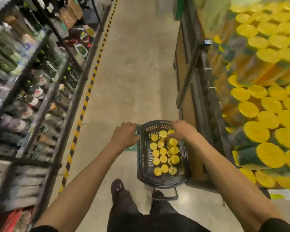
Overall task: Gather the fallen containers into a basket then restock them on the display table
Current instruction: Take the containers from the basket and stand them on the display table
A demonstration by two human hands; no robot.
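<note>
A dark plastic basket [141,164] stands on the floor in front of my feet, holding several upright containers with yellow lids [163,151]. My left hand [125,135] grips a green-wrapped container at the basket's far left corner, just outside the rim. My right hand [181,129] reaches over the far end of the basket, its fingers down on the yellow-lidded containers there; whether it holds one is hidden. The display table [191,101] on the right carries stacked rows of the same yellow-lidded containers [264,131].
A dark metal shelf rack [40,101] full of goods lines the left side. A yellow-and-black hazard stripe [89,91] runs along the floor beside it. The aisle of beige floor [136,64] stretches ahead. The basket's handle [166,196] lies by my shoes.
</note>
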